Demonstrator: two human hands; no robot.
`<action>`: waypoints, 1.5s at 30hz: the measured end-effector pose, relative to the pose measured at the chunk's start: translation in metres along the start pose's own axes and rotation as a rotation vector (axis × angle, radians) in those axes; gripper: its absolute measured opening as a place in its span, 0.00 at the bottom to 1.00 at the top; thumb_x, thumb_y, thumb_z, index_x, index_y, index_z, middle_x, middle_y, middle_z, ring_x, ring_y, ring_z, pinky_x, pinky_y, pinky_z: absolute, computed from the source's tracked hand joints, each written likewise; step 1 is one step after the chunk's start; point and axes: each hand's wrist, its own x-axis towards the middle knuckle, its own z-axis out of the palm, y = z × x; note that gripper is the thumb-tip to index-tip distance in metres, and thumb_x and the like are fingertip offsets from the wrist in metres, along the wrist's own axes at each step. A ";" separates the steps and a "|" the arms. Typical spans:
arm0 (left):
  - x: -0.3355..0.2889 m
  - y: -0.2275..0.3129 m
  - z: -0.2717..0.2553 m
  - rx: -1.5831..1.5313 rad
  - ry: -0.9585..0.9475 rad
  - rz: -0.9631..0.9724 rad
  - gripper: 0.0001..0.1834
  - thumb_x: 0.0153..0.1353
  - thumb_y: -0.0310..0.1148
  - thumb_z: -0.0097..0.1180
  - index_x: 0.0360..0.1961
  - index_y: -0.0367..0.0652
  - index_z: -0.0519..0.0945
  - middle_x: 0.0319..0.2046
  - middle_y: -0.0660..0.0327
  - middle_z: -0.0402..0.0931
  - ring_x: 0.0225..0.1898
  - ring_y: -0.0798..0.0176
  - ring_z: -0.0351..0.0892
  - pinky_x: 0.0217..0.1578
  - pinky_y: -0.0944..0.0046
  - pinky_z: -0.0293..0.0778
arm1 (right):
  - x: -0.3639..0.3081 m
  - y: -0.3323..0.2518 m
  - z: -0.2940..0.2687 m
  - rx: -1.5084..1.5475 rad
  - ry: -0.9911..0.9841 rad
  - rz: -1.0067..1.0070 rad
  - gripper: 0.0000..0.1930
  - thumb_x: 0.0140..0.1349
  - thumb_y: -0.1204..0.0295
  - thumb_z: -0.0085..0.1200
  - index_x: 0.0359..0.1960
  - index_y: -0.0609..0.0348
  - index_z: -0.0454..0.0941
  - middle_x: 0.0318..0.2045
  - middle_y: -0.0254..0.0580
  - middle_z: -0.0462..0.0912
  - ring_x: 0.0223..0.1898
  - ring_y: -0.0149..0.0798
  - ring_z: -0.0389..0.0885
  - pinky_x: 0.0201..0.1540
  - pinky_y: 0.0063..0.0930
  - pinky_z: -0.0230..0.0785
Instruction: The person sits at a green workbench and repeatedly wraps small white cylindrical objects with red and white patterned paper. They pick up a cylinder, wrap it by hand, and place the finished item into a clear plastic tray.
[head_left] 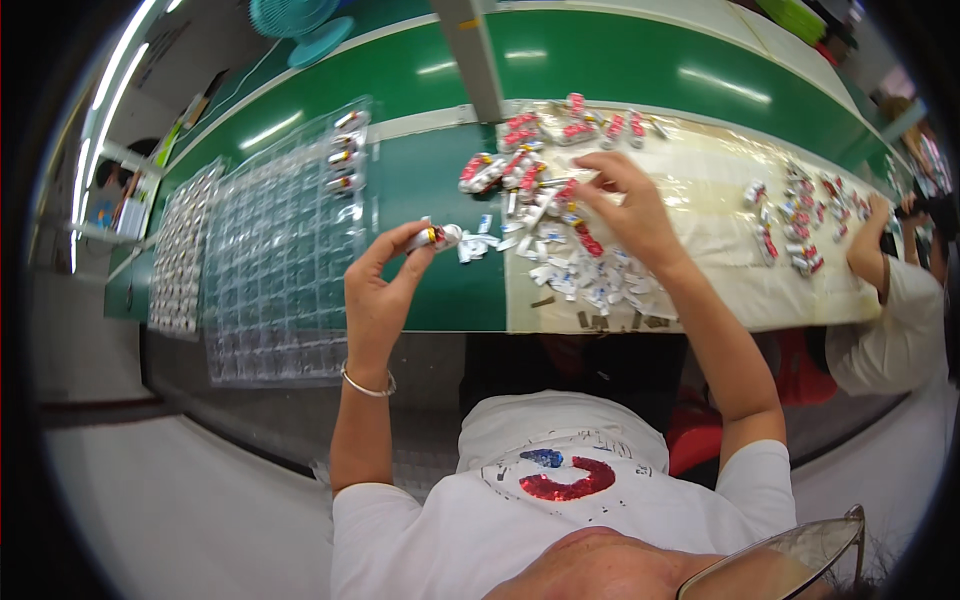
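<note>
My left hand [378, 285] pinches a small figurine [436, 237], white with red and yellow parts, over the green table. The figurine lies tilted between thumb and fingertips. At the far edge of a heap of similar red and white figurines [520, 165], my right hand [628, 205] has its thumb and forefinger apart, close to a red piece [567, 192]. Nothing shows clearly between those fingers. Small white slips with blue marks [590, 275] lie scattered nearer me, beside and below the heap.
Left of me lies a clear compartment tray [275, 255], with figurines in its far right column. A filled tray [185, 250] lies beyond it. Cream sheeting [700, 290] covers the right tabletop. A metal post [468, 60] rises at the back. Another person's arm [868, 245] reaches in at the right.
</note>
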 end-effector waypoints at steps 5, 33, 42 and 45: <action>0.026 -0.046 -0.080 -0.002 0.195 -0.123 0.09 0.60 0.26 0.60 0.42 0.38 0.84 0.40 0.63 0.82 0.42 0.69 0.79 0.46 0.67 0.73 | 0.043 0.057 -0.029 -0.788 0.117 -0.287 0.21 0.57 0.76 0.57 0.54 0.55 0.77 0.56 0.44 0.76 0.58 0.50 0.71 0.62 0.41 0.63; 0.054 -0.019 -0.052 0.412 -0.024 0.071 0.21 0.57 0.28 0.63 0.54 0.41 0.80 0.43 0.59 0.82 0.45 0.64 0.81 0.49 0.63 0.74 | 0.012 0.024 -0.059 -0.676 -0.261 -0.036 0.08 0.60 0.76 0.56 0.42 0.59 0.81 0.38 0.41 0.82 0.45 0.44 0.79 0.49 0.36 0.71; 0.016 0.034 0.098 -0.511 -0.195 -0.092 0.25 0.64 0.32 0.62 0.60 0.35 0.74 0.52 0.53 0.78 0.52 0.62 0.78 0.53 0.63 0.74 | -0.014 -0.025 -0.046 -0.232 -0.139 -0.280 0.10 0.63 0.73 0.58 0.45 0.59 0.81 0.31 0.41 0.82 0.32 0.38 0.80 0.38 0.28 0.72; 0.022 0.039 0.116 -0.715 -0.300 -0.203 0.24 0.64 0.33 0.61 0.59 0.35 0.74 0.51 0.53 0.79 0.50 0.63 0.79 0.51 0.64 0.75 | -0.026 -0.047 -0.041 0.043 -0.221 -0.191 0.10 0.63 0.72 0.58 0.45 0.59 0.81 0.33 0.40 0.83 0.35 0.34 0.81 0.42 0.27 0.73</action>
